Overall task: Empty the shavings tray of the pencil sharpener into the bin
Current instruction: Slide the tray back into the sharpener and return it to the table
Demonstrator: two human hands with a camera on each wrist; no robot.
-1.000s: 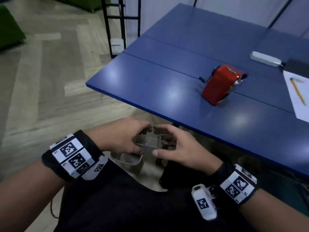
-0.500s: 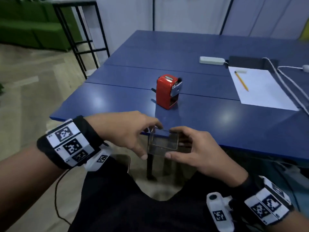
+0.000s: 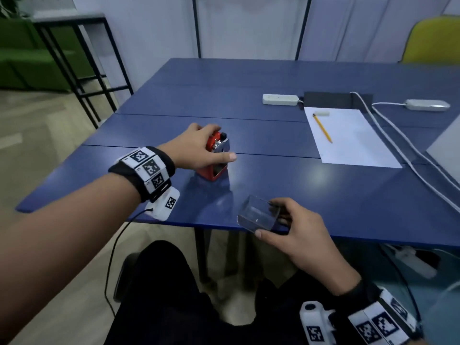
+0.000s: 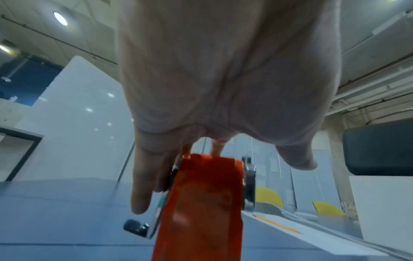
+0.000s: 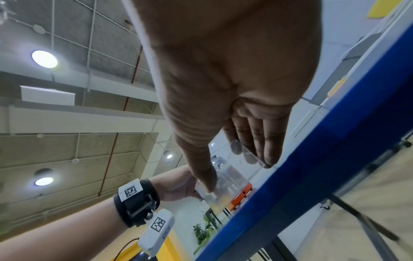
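The red pencil sharpener (image 3: 207,171) stands on the blue table (image 3: 323,195), its tray slot open and dark at the bottom front. My left hand (image 3: 221,143) grips it from above, fingers over the top and thumb across the chrome face. In the left wrist view the sharpener (image 4: 201,203) sits under my left hand (image 4: 220,176), crank at lower left. My right hand (image 3: 266,217) pinches the clear shavings tray (image 3: 256,215) between thumb and fingers, just above the table's front edge. The right wrist view shows the tray (image 5: 225,174) in my right hand (image 5: 236,173). No bin shows.
A white sheet (image 3: 353,145) with a yellow pencil (image 3: 322,128) and an eraser (image 3: 321,113) lies at right. Behind it are a white power strip (image 3: 280,99) and cables (image 3: 403,143). A laptop corner (image 3: 445,155) is far right, a black shelf frame (image 3: 82,58) at left.
My left hand let go of the tray and moved forward onto the sharpener. My right hand alone now holds the tray and has lifted it from below the table edge to just above it.
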